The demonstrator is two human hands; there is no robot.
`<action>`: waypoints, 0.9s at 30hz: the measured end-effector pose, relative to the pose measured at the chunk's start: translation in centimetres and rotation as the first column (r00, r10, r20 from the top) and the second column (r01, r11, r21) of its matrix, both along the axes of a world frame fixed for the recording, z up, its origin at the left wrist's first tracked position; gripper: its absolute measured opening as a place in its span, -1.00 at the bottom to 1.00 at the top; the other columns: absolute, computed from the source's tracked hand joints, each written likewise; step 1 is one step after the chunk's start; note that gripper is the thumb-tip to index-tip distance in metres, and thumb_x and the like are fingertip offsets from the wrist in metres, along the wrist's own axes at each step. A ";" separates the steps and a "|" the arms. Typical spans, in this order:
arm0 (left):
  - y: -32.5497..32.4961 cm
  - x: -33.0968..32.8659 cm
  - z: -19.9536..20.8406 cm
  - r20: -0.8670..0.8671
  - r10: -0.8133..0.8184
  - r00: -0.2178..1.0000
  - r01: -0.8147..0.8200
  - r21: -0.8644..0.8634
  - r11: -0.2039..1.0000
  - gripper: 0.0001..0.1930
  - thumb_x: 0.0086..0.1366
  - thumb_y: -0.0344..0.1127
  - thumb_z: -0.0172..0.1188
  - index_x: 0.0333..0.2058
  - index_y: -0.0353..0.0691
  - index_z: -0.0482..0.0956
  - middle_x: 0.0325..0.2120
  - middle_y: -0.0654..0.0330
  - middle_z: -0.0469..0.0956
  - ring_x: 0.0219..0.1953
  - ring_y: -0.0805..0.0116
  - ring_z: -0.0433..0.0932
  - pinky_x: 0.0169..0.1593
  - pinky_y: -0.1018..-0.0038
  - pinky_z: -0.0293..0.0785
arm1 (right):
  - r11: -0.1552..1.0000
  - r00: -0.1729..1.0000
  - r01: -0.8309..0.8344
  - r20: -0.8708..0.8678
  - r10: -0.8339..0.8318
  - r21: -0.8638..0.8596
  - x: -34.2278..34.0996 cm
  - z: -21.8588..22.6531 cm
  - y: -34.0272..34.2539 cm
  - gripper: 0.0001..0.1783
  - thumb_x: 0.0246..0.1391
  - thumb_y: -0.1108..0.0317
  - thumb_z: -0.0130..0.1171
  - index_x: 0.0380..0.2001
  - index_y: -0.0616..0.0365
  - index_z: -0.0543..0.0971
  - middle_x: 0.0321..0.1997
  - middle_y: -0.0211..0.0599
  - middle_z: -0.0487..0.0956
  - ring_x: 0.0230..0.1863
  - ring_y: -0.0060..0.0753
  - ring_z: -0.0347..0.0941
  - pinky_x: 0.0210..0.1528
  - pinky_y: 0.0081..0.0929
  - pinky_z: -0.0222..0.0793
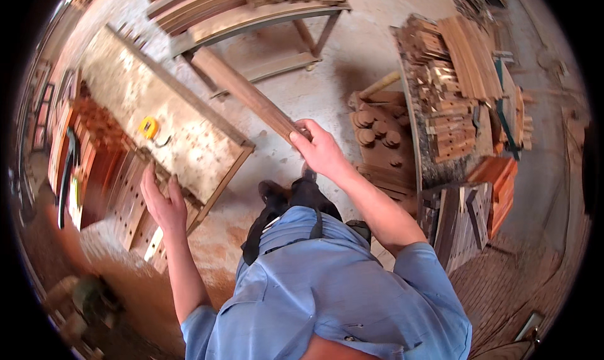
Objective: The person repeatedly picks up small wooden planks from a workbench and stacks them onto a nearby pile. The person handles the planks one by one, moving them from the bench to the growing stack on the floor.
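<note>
My right hand (316, 147) grips the near end of a long brown wooden board (245, 96). The board slants away to the far left, and its far end reaches the front of a table stacked with wood. Over on the left, my left hand (165, 199) is held out with its fingers apart and nothing in it. It is near the edge of a pale workbench (207, 162) and above stacked boards with drilled holes (129, 218). On the workbench lies a yellow tape measure (149, 127).
At the far side a table (251, 22) carries stacked wooden strips (195, 5). To the right, another bench (434, 171) holds wood pieces and wide boards (469, 55). Round wooden pieces (377, 128) sit low beside it. Reddish boards (94, 165) stand at the left.
</note>
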State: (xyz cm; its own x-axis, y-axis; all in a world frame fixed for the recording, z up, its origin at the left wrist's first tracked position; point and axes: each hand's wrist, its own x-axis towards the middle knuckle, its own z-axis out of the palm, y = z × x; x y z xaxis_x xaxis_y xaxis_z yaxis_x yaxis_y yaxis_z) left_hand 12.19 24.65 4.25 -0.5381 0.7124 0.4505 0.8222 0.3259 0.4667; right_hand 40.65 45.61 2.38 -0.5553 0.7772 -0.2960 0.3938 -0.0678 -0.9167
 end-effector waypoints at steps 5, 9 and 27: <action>2.1 2.9 -1.7 0.189 -0.032 0.981 0.043 -0.055 0.998 -0.53 0.30 -0.47 0.15 0.18 -0.37 0.34 0.09 -0.07 0.45 0.10 0.00 0.45 0.11 0.24 0.42 | 0.600 0.882 0.083 -0.221 -0.416 -0.796 4.2 0.8 2.0 -0.46 0.43 -0.11 -0.35 -0.03 0.12 0.40 -0.52 -0.27 0.50 -0.68 -0.37 0.40 -0.62 -0.44 0.36; 3.7 4.1 -2.4 0.235 -0.073 0.969 0.102 -0.112 0.988 -0.54 0.30 -0.48 0.15 0.18 -0.36 0.35 0.08 -0.06 0.46 0.09 0.02 0.47 0.10 0.25 0.44 | 0.504 0.710 -0.166 -0.458 -0.535 -0.847 7.6 -0.2 3.4 -0.40 0.41 -0.20 -0.44 0.00 0.07 0.37 -0.56 -0.31 0.46 -0.69 -0.35 0.37 -0.65 -0.41 0.34; 9.1 6.4 -4.0 0.282 -0.110 0.953 0.165 -0.180 0.970 -0.55 0.37 -0.40 0.10 0.21 -0.37 0.33 0.03 -0.11 0.50 0.04 0.03 0.52 0.07 0.25 0.45 | 0.788 0.828 0.524 0.025 -0.561 0.324 17.4 0.7 11.2 -0.41 0.07 0.26 0.27 0.12 0.27 0.35 -0.10 -0.05 0.56 -0.07 -0.19 0.51 0.02 -0.30 0.40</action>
